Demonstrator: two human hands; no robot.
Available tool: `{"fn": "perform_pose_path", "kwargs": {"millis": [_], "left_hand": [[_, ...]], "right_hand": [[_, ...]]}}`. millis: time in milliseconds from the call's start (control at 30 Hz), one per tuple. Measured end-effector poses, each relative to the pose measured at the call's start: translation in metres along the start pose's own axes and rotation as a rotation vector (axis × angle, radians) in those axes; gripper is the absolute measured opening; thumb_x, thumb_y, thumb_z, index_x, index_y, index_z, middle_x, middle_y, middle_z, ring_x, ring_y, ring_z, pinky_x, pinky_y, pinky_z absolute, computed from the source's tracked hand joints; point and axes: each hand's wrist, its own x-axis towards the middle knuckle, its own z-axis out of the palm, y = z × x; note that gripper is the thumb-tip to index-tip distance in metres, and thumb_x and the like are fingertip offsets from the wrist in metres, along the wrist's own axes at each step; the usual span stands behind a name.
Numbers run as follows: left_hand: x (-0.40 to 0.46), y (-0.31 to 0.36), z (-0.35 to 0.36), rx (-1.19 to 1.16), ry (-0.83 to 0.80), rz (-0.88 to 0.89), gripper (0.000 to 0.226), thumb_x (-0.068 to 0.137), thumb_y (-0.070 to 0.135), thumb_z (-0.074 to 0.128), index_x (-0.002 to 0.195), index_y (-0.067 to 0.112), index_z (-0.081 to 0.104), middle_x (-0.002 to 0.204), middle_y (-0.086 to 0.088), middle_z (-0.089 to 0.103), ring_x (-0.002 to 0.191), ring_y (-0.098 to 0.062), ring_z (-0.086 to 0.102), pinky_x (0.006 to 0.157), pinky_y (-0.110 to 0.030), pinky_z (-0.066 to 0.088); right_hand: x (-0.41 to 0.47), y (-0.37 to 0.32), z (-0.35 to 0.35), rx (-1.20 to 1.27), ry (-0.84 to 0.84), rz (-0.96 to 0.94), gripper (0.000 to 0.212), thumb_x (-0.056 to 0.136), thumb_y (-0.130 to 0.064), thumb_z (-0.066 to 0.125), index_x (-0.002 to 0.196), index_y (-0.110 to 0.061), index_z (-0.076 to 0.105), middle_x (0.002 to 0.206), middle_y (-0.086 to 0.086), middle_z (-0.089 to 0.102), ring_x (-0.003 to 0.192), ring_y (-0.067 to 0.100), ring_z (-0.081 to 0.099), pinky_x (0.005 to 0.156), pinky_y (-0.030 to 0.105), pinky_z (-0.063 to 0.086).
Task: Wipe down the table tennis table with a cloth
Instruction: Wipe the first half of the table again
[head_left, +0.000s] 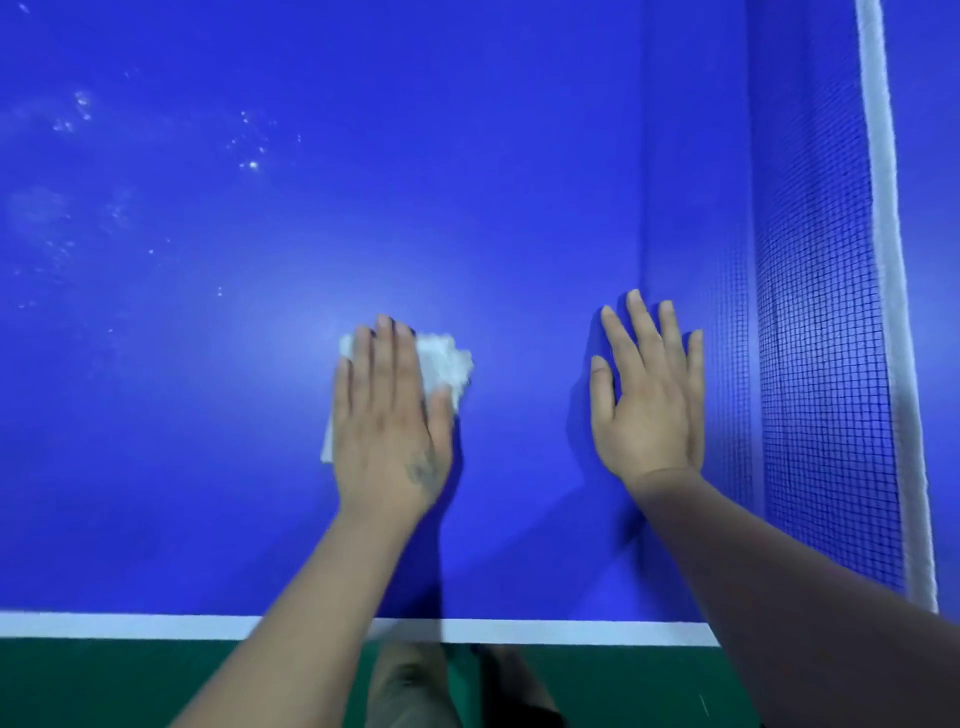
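Blue fills nearly the whole frame: the smooth blue table tennis table (519, 156) seen from above, with its white edge line (130, 626) running across the bottom and a strip of green floor (104, 680) below that. Down the right side stands the dark mesh net (826, 364), topped by a white tape band (883, 208) that runs from the upper right corner toward the lower right. Pale specks and smears (249, 156) dot the tabletop in the upper left of the frame.

Near the centre, the left hand (387, 421) lies palm down on a crumpled white cloth (444, 364), fingers straight and close together, pressing it flat against the table rather than gripping it. Cloth shows past the fingertips, to the right of the hand above the thumb, and as a thin sliver along the hand's left edge. It looks slightly blurred, so its folds are hard to read.

To the right of centre, the right hand (649, 395) rests flat on the bare table with fingers spread moderately wide, holding nothing, just beside the foot of the net. Both bare forearms reach up from the bottom edge. Between them, low in the frame, part of the person's legs (410, 686) appears dimly over the floor.
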Motion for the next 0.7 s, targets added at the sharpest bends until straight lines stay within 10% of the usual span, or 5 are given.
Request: {"fn": "perform_pose_path", "kwargs": {"millis": [167, 400, 700], "left_hand": [[0.092, 0.015, 0.008, -0.051, 0.064, -0.158, 0.071, 0.112, 0.041, 0.024, 0.167, -0.004, 0.019, 0.176, -0.023, 0.017, 0.166, -0.038, 0.010, 0.134, -0.054, 0.007], [0.016, 0.104, 0.023, -0.119, 0.010, 0.194, 0.069, 0.114, 0.039, 0.028, 0.170, 0.002, 0.012, 0.179, -0.015, 0.007, 0.167, -0.031, 0.000, 0.134, -0.050, 0.009], [-0.081, -0.022, -0.003, -0.048, -0.042, 0.062, 0.069, 0.111, 0.039, 0.040, 0.169, 0.004, 0.025, 0.178, -0.011, 0.018, 0.167, -0.027, 0.009, 0.134, -0.052, 0.015]], "right_hand": [[-0.002, 0.000, 0.002, 0.015, 0.023, 0.003, 0.054, 0.110, -0.038, 0.035, 0.163, -0.026, 0.041, 0.175, -0.006, 0.025, 0.165, 0.024, 0.012, 0.132, 0.055, 0.010], [-0.001, 0.000, 0.003, 0.005, 0.037, 0.006, 0.054, 0.108, -0.024, 0.032, 0.161, -0.026, 0.043, 0.174, -0.005, 0.028, 0.164, 0.025, 0.015, 0.132, 0.054, 0.013], [-0.002, -0.002, 0.003, 0.005, 0.047, 0.012, 0.051, 0.110, -0.020, 0.038, 0.161, -0.026, 0.043, 0.174, -0.005, 0.028, 0.164, 0.026, 0.016, 0.132, 0.055, 0.013]]}}
